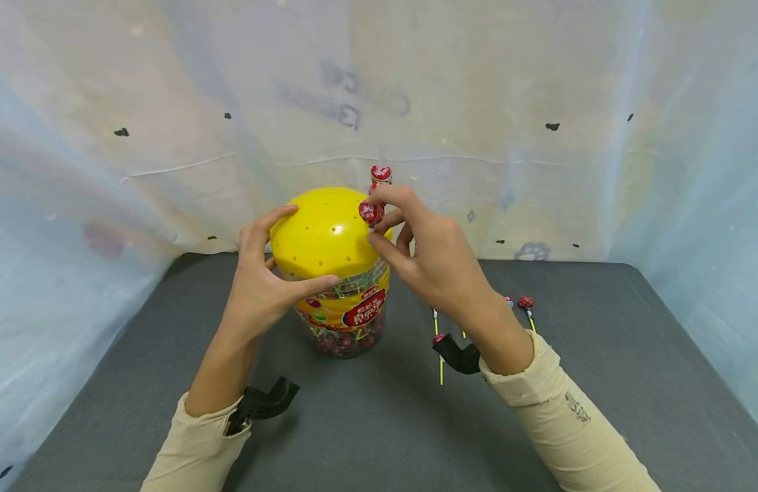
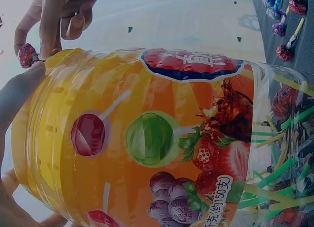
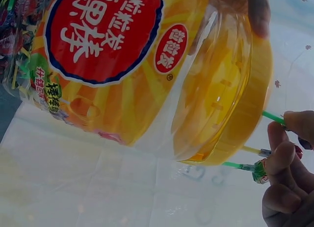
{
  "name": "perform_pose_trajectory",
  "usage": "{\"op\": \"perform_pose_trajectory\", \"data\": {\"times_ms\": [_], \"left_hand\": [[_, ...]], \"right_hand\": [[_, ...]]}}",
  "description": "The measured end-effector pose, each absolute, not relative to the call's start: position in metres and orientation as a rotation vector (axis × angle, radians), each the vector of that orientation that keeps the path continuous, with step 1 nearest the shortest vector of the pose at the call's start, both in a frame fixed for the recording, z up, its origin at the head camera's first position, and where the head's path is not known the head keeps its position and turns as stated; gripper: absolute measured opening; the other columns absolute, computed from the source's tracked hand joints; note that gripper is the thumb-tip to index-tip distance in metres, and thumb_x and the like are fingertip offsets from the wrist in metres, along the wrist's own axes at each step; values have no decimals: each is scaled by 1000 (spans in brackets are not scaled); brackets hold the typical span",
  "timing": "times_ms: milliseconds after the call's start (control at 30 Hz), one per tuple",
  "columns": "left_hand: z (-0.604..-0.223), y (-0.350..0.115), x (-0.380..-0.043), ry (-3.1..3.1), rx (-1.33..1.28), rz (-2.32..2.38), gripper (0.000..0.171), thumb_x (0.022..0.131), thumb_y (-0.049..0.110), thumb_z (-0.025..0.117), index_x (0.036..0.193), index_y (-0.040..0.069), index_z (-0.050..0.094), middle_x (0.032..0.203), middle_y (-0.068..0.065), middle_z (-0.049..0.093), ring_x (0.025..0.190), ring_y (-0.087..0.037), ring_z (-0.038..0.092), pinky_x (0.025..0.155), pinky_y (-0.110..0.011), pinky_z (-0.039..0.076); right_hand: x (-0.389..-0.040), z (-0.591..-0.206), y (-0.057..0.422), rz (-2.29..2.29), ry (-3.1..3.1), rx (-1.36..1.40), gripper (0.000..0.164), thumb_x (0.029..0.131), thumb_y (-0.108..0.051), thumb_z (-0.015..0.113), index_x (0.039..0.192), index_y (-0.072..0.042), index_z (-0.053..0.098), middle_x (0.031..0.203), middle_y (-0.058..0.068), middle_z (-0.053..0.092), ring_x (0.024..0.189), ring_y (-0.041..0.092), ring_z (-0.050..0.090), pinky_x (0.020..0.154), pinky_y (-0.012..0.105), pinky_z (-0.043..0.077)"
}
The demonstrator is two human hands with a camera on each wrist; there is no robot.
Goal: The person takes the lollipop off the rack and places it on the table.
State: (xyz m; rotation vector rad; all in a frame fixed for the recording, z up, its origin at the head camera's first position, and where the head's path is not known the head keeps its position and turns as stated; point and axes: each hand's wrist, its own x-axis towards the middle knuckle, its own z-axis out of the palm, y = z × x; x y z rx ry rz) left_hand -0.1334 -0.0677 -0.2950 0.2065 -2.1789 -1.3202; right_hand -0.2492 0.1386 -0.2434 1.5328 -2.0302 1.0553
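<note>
A clear candy jar [image 1: 363, 309] with a printed label and a yellow domed lid [image 1: 320, 239] stands upright on the table. My left hand [image 1: 262, 273] grips it at the lid, thumb across the near side and fingers round the left. At the lid's right side, my right hand [image 1: 430, 256] pinches a red-wrapped lollipop [image 1: 370, 212] just below its head. In the right wrist view its green stick [image 3: 273, 117] meets the lid. Two more lollipops stand in the lid behind it, one with a green wrapper [image 3: 260, 171]. Many others fill the jar's bottom.
Several loose lollipops [image 1: 525, 301] lie on the dark grey table [image 1: 379, 424] to the right, partly hidden behind my right forearm. A pale curtain [image 1: 452, 89] hangs behind and at both sides. Black mounts [image 1: 268, 400] sit on both wrists.
</note>
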Motion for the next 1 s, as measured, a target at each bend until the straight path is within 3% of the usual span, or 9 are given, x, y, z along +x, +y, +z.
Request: {"op": "perform_pose_trajectory", "data": {"times_ms": [200,533,1000], "left_hand": [[-295,-69,-133,-2178,211,-1333,92,76,18,87,151,36,36,153,-8,20,131,-35,37,99,-59,44],[-295,-69,-134,-2194,203,-1280,92,76,20,87,150,36,36,152,-11,22,136,-28,30,103,-60,39],[-296,-70,-135,-2199,202,-1261,93,75,20,87,150,35,36,152,-11,22,137,-29,30,104,-62,38]], "right_hand": [[-249,-242,138,1042,-2007,1532,40,95,-19,69,129,-20,48,99,0,74,68,8,56,55,24,44],[-250,-237,138,1062,-1941,1533,37,94,-15,69,127,-17,50,94,2,74,63,7,56,56,22,46],[-251,-232,142,1095,-1894,1523,35,93,-15,70,124,-17,52,89,2,74,61,6,55,53,22,44]]}}
